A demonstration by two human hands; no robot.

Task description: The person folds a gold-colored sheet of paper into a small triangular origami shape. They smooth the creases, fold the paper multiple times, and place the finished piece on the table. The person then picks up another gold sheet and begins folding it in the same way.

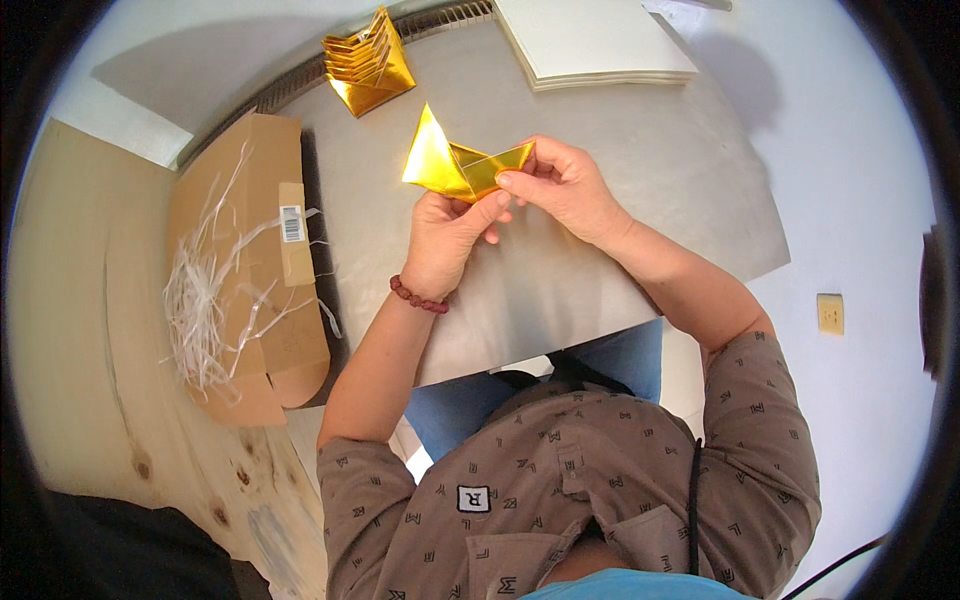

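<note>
A shiny gold sheet of folded paper [432, 158] is held up over the grey tabletop, one pointed flap standing at its left. My left hand [447, 225], with a dark red bead bracelet at the wrist, grips its lower edge between thumb and fingers. At the paper's right corner my right hand [565, 185] pinches it, thumb in front and fingers behind. Part of the fingers on both hands is hidden by the paper. Farther back, a stack of folded gold paper pieces [375, 85] rests on the table, nested into one another.
A pile of white sheets [600, 50] lies at the table's back right. Left of the table is a cardboard box [285, 330] with white plastic strips [195, 310] on it. A wall socket [830, 314] is at the right.
</note>
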